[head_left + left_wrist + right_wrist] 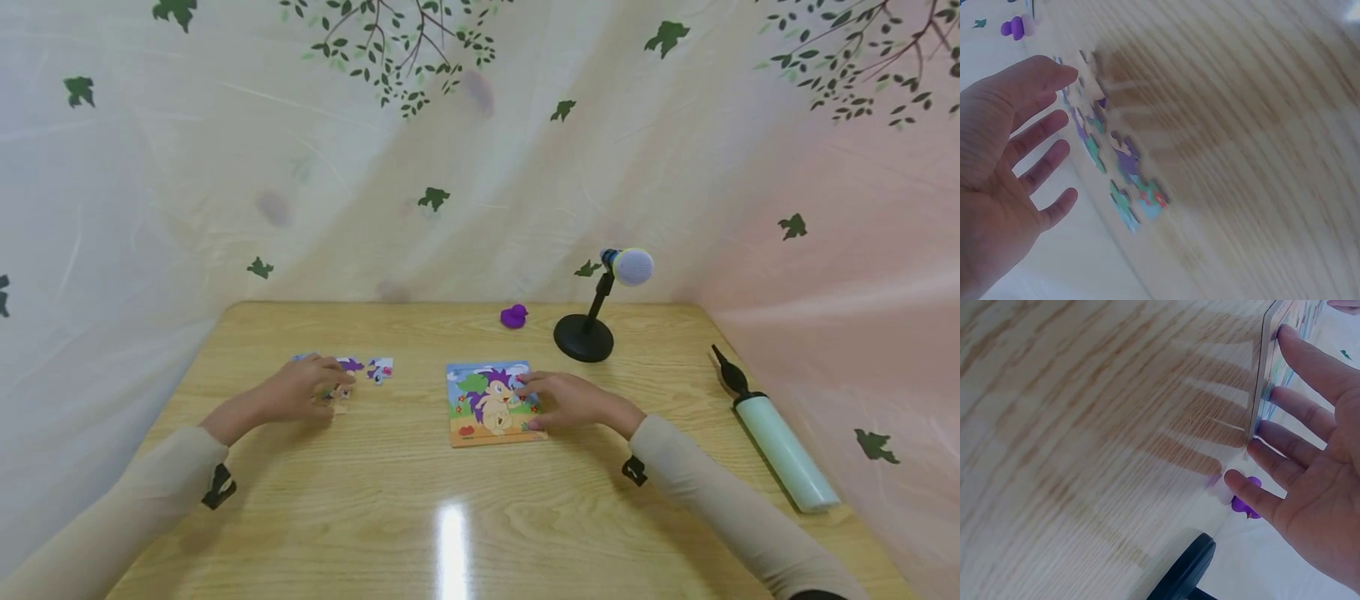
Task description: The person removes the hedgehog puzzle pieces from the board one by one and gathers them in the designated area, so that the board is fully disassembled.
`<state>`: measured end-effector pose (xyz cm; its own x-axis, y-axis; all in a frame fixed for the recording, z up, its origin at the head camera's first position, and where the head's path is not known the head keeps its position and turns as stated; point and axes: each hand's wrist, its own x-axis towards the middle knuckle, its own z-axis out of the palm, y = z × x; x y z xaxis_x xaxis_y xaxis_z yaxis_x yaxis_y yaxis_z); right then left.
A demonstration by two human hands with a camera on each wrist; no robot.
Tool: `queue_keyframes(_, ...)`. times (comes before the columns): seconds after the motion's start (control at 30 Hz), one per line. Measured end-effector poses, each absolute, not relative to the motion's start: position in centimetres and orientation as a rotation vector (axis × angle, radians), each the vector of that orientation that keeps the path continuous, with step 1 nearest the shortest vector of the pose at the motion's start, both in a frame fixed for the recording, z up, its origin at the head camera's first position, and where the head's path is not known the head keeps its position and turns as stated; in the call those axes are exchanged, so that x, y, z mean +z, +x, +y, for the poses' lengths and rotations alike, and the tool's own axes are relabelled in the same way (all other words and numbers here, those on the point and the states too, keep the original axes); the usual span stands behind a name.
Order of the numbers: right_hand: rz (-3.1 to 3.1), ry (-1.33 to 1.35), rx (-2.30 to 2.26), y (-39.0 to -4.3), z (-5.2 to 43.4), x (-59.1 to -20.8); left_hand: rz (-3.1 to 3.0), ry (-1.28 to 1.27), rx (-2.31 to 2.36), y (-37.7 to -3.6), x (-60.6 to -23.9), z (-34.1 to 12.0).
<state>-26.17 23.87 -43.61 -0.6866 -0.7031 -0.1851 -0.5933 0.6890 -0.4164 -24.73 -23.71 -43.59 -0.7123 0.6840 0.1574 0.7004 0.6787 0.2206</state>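
A wooden table (375, 500) fills the scene. Far right on it stands a black microphone stand (585, 337), with a pale green pump (780, 446) lying along the right edge and a small purple duck (513, 316) at the far side.

The puzzle board (487, 404) lies flat a little right of centre. The right hand (570, 402) rests on its right edge with fingers straight and spread, pressing rather than gripping. The board looks thin, stiff and light; it would likely slide on the glossy wood, so a flat press like this steadies it, and lifting it calls for a pinch at an edge.

The loose puzzle pieces (371, 369) lie left of centre, just beside one another. The left hand (300, 392) lies over the nearer ones, fingers wide and relaxed in the wrist view, holding nothing that shows. The pieces seem small, flat and very light, hard to lift off the surface; a fingertip pinch at a knob or sliding one to the table edge should work best.
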Motion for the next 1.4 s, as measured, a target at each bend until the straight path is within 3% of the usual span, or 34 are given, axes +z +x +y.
queue_keyframes(0.3, 2.574, -1.044, -0.470, -26.2, 23.9, -43.5, -2.802, -1.221, -0.498, -25.2, -42.3, -19.9)
queue_keyframes(0.7, 2.580, -1.057, -0.468, -26.6, 24.2, -43.1, -2.831, -1.343, -0.624, -26.2, -41.7, -10.7)
queue_keyframes(1.0, 2.611, -0.997, -0.455, -26.9, 25.1, -43.0, -2.817, -1.417, -0.634, -26.7, -42.8, -4.5)
queue_keyframes(1.4, 2.586, -1.011, -0.452, -27.2, 25.7, -43.6, -2.901, -1.387, -0.507, -27.5, -45.0, 0.0)
